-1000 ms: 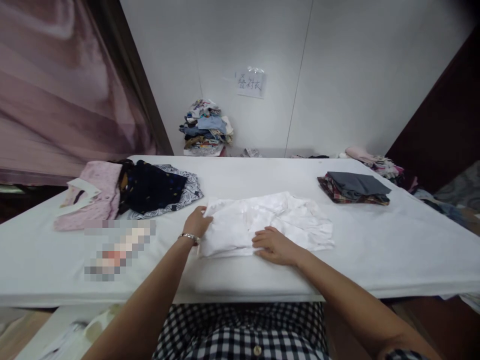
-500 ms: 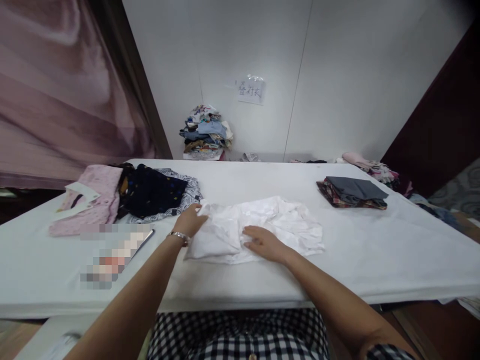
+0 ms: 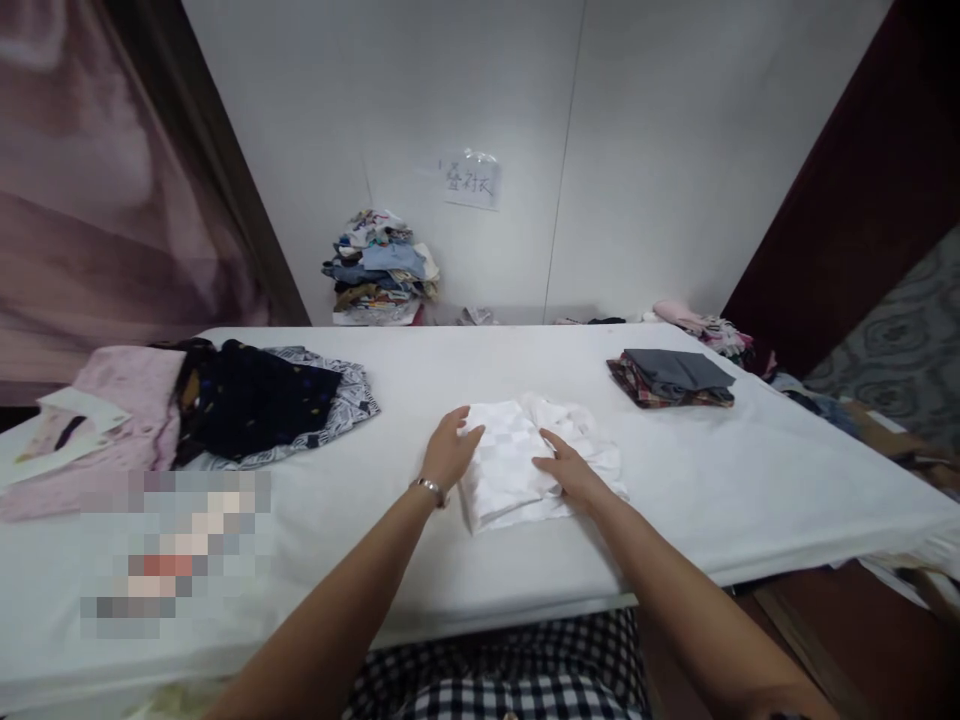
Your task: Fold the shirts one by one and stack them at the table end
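Note:
A white garment (image 3: 506,455) lies partly folded on the white-covered table, with a flat squared section on the left and a crumpled part (image 3: 592,435) on the right. My left hand (image 3: 448,448), with a bracelet at the wrist, rests at its left edge. Its thumb stands apart from its fingers and touches the cloth. My right hand (image 3: 570,470) lies on the garment where the flat section meets the loose part, fingers spread.
Folded clothes, grey on plaid (image 3: 671,378), lie at the right. Pink (image 3: 142,400) and dark navy (image 3: 262,400) garments are at the left, near a blurred patch (image 3: 176,560). A tall clothes pile (image 3: 386,265) stands by the wall. The table's front edge (image 3: 510,615) is close to me.
The garment's left part has been folded over to the right, so it is now shorter. My left hand has moved right with that edge, and the view has turned slightly.

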The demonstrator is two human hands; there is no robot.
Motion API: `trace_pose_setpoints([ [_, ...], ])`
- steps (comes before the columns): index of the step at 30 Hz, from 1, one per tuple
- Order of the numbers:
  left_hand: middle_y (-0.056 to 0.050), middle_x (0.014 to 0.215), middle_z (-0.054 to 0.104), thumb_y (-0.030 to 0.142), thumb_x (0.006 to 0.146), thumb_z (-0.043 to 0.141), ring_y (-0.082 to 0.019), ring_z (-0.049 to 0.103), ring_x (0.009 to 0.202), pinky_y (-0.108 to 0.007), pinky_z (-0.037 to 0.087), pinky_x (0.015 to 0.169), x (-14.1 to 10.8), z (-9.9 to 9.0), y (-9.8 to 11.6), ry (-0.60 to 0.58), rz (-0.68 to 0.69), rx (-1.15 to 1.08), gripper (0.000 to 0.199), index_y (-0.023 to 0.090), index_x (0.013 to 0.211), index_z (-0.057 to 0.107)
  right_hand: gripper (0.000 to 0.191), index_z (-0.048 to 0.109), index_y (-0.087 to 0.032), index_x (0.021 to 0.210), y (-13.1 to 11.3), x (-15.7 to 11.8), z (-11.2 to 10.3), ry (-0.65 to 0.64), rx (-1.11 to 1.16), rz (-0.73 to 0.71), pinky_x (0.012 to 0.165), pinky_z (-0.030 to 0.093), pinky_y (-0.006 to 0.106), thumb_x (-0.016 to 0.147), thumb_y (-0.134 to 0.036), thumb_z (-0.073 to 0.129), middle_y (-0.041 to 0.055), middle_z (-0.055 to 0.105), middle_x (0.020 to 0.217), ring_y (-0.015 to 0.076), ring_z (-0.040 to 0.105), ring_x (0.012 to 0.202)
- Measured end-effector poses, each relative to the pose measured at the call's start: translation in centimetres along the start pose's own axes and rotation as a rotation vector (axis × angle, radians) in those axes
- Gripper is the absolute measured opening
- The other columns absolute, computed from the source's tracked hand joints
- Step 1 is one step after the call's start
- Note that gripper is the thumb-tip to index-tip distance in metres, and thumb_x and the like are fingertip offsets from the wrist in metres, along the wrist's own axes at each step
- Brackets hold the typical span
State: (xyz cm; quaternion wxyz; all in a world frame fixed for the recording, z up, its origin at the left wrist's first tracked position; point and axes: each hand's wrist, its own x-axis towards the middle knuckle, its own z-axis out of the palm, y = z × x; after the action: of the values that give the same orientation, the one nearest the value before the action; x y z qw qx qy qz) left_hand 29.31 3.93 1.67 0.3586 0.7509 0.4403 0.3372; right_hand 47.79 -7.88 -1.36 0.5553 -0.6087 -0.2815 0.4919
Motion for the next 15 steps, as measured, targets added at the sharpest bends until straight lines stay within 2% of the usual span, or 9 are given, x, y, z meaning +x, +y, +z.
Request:
trace_pose_setpoints([
  [2, -0.014, 0.132, 0.054, 0.038, 0.082, 0.054, -0.026, 0.052, 0.121, -0.041, 0.045, 0.099, -0.9, -0.2, -2.0, 0.007, -0.005, 0.085, 0.049, 0.016, 0.126, 0.051, 0.071, 0.050, -0.028, 0.134, 0.1, 0.3, 0.0, 0.030, -0.087, -0.088, 0.083, 0.054, 0.035, 0.065, -0.015, 0.064, 0.0030, 0.063, 0.125, 0.0231, 0.064, 0.103],
  [5, -0.013, 0.139, 0.049, 0.041, 0.082, 0.054, -0.026, 0.044, 0.130, -0.043, 0.037, 0.108, -1.9, 0.1, -3.4, -0.037, 0.086, 0.206, 0.053, 0.017, 0.129, 0.049, 0.069, 0.053, -0.027, 0.131, -0.1, 0.3, -0.1, 0.081, -0.191, -0.250, 0.097, 0.048, 0.037, 0.064, -0.013, 0.058, 0.0002, 0.056, 0.134, 0.0232, 0.055, 0.118],
  [8, -0.012, 0.145, 0.044, 0.041, 0.081, 0.054, -0.026, 0.037, 0.136, -0.043, 0.029, 0.113, -2.3, 0.9, -3.5, -0.151, 0.189, 0.322, 0.053, 0.017, 0.128, 0.051, 0.068, 0.055, -0.024, 0.130, -0.4, -0.1, -0.4, 0.104, -0.299, -0.245, 0.106, 0.039, 0.039, 0.063, -0.010, 0.057, 0.0012, 0.054, 0.136, 0.0225, 0.049, 0.125],
  [10, -0.012, 0.145, 0.044, 0.041, 0.082, 0.053, -0.026, 0.035, 0.136, -0.043, 0.027, 0.114, -2.3, 1.3, -3.3, -0.230, 0.204, 0.393, 0.051, 0.016, 0.126, 0.054, 0.069, 0.051, -0.024, 0.133, -0.4, -0.6, -0.7, 0.080, -0.316, -0.181, 0.102, 0.043, 0.042, 0.065, -0.012, 0.059, 0.0033, 0.057, 0.133, 0.0232, 0.055, 0.117],
  [12, -0.013, 0.144, 0.045, 0.042, 0.083, 0.052, -0.026, 0.036, 0.136, -0.041, 0.027, 0.114, -2.1, 1.3, -3.1, -0.277, 0.190, 0.442, 0.051, 0.015, 0.125, 0.055, 0.072, 0.044, -0.024, 0.138, -0.2, -1.4, -1.2, 0.045, -0.265, -0.151, 0.090, 0.051, 0.041, 0.068, -0.018, 0.061, 0.0055, 0.060, 0.128, 0.0220, 0.063, 0.100],
  [15, -0.012, 0.142, 0.048, 0.046, 0.083, 0.050, -0.024, 0.040, 0.134, -0.040, 0.028, 0.113, -1.4, 0.4, -2.7, -0.313, 0.166, 0.474, 0.051, 0.016, 0.124, 0.057, 0.073, 0.043, -0.024, 0.139, 0.4, -3.6, -2.5, 0.092, -0.174, -0.175, 0.075, 0.055, 0.036, 0.069, -0.025, 0.066, 0.0089, 0.059, 0.129, 0.0177, 0.065, 0.082],
])
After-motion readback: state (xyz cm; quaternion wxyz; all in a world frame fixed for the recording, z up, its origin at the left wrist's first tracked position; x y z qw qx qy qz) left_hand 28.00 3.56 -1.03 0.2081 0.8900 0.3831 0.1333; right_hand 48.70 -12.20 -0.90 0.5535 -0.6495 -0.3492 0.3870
